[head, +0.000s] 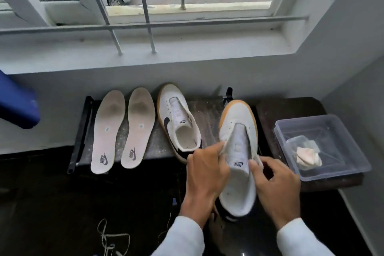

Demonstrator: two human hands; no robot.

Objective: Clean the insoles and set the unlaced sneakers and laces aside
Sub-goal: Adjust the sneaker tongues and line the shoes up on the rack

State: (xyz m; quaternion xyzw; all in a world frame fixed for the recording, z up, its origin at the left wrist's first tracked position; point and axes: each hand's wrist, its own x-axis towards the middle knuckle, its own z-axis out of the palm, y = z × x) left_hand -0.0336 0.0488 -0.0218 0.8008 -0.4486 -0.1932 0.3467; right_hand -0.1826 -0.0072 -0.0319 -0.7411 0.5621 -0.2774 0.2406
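Note:
Two worn white insoles [108,131] [138,127] lie side by side on a low speckled bench [205,114]. To their right stands one unlaced white sneaker [177,118] with a gum sole. I hold the second unlaced sneaker [239,131] in front of the bench, toe pointing away. My left hand [204,170] grips its left collar edge. On the other side, my right hand [276,183] pinches the right edge beside the tongue. A pale lace [108,237] lies loose on the dark floor at the lower left.
A clear plastic tub [324,147] holding a crumpled white cloth [307,156] sits on a dark stand to the right. A barred window and its sill [145,56] rise behind the bench. A blue object [16,102] juts in at the left edge.

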